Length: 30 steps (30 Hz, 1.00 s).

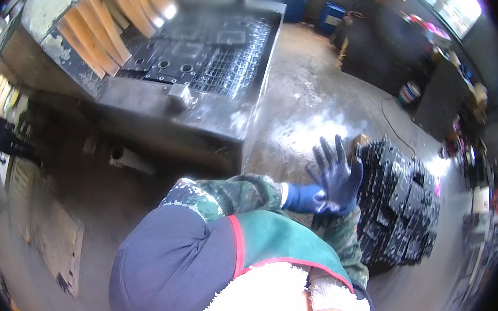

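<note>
My right hand point(336, 174) wears a dark coated glove and is raised with its fingers spread, the thumb toward the right. Nothing lies in its palm. My left forearm crosses from the left in a camouflage sleeve with a blue cuff. At its end my left hand point(322, 201) is closed at the wrist of the right glove, seemingly on its cuff; its fingers are partly hidden. Just right of the hands rises a stack of dark metal plates point(394, 201) with holes and notched edges.
Ahead on the left stands a large metal machine bed point(196, 109) holding dark plates, with orange strip curtains point(91, 39) above. Blue drums point(328, 17) stand along the back. A cable point(392, 120) lies on the floor at right. Another person point(5, 140) is at far left.
</note>
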Tool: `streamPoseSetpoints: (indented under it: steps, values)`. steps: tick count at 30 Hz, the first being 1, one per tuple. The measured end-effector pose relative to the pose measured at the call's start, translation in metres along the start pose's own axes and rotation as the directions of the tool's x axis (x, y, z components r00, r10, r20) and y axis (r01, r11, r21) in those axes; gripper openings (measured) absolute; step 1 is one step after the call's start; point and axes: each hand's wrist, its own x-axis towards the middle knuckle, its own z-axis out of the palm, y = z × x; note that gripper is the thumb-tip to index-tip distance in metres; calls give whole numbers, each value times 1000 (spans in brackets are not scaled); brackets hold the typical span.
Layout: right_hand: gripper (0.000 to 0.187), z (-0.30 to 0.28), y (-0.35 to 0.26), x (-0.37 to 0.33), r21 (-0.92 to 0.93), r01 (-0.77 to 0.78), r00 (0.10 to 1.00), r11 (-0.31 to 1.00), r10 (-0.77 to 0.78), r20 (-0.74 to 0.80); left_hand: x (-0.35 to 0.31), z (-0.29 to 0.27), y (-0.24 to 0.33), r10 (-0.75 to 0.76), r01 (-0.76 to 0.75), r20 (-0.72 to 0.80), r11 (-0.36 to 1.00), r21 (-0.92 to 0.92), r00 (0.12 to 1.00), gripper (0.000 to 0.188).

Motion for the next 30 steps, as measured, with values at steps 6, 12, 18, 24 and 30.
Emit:
streamPoseSetpoints:
  steps: [6, 12, 18, 24, 30]
  values:
    - [61, -58, -51, 153, -76, -231, 973, 970, 228, -43, 32, -91, 2, -560, 382, -269, 776, -501, 784, 49]
    - [57, -138, -66, 273, -367, -484, 875, 794, 437, -207, -5, -180, -1, -620, 297, -688, 784, -545, 376, 56]
    - [46, -221, -89, 400, -907, -289, 924, 307, 339, -179, 25, -252, -23, -534, 65, -839, 846, -530, 105, 58]
    - [61, -256, -87, 558, -792, 511, 817, -334, 476, 326, 60, -305, -52, -580, -59, -813, 815, -577, -57, 53]
    - [64, -291, -18, 689, -316, 897, 430, -310, 781, 453, 77, -334, -105, -490, -401, -806, 847, -350, -332, 55]
